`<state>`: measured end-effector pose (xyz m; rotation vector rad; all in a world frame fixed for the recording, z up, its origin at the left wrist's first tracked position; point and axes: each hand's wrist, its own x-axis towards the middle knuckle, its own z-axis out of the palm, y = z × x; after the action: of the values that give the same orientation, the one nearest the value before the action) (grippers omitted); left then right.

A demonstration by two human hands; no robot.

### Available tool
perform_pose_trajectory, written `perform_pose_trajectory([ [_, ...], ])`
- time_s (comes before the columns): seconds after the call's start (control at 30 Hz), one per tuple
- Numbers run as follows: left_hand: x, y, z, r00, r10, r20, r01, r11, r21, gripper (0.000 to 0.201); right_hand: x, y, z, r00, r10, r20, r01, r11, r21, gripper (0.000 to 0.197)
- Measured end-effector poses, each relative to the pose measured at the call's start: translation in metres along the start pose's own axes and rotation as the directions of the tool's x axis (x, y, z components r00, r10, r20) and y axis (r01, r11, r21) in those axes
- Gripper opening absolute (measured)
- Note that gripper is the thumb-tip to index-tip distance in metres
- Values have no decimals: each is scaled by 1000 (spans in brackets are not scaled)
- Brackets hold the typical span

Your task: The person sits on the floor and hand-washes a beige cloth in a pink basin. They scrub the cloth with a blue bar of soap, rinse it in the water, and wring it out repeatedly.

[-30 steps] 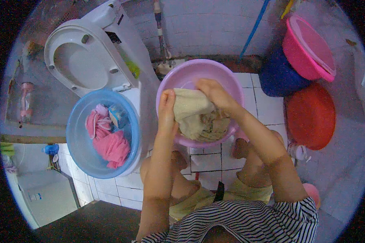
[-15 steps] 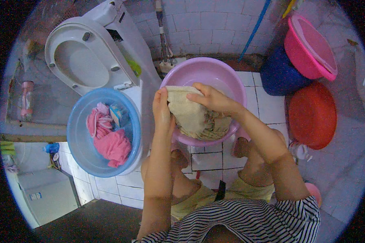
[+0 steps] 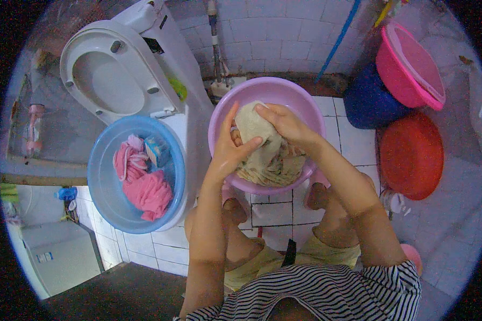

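Note:
A beige wet cloth [image 3: 268,155] is bunched over a lilac plastic basin [image 3: 300,99] on the tiled floor. My left hand [image 3: 231,147] grips the cloth's left side, thumb across its front. My right hand [image 3: 286,124] clasps the top of the same cloth from the right. Both hands are pressed close together above the basin's middle. The lower part of the cloth hangs into the basin.
A blue basin [image 3: 104,182] with pink clothes [image 3: 147,192] sits on the toilet [image 3: 112,75] at the left. At the right are a dark blue bucket [image 3: 367,104], a pink basin [image 3: 407,64] and a red basin [image 3: 412,155]. My bare feet rest by the lilac basin.
Both hands have lifted and turned the cloth, bunching it tighter; my left hand's thumb now crosses the cloth's front and the hands sit closer together.

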<state>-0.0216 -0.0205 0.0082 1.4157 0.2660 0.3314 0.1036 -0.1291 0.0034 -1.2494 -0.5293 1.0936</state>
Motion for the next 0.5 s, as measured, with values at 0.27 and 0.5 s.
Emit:
perform_pose_trajectory([
  [0.27,4,-9,-17,999,-17,-47,37,883,467,31,1,2,-6,998,63,24,-60,990,-127,32],
  [0.5,8,-16,-31,953,119,-279,-19,940,340,26,-3,3,-17,982,-107,156,183,732,-656,31],
])
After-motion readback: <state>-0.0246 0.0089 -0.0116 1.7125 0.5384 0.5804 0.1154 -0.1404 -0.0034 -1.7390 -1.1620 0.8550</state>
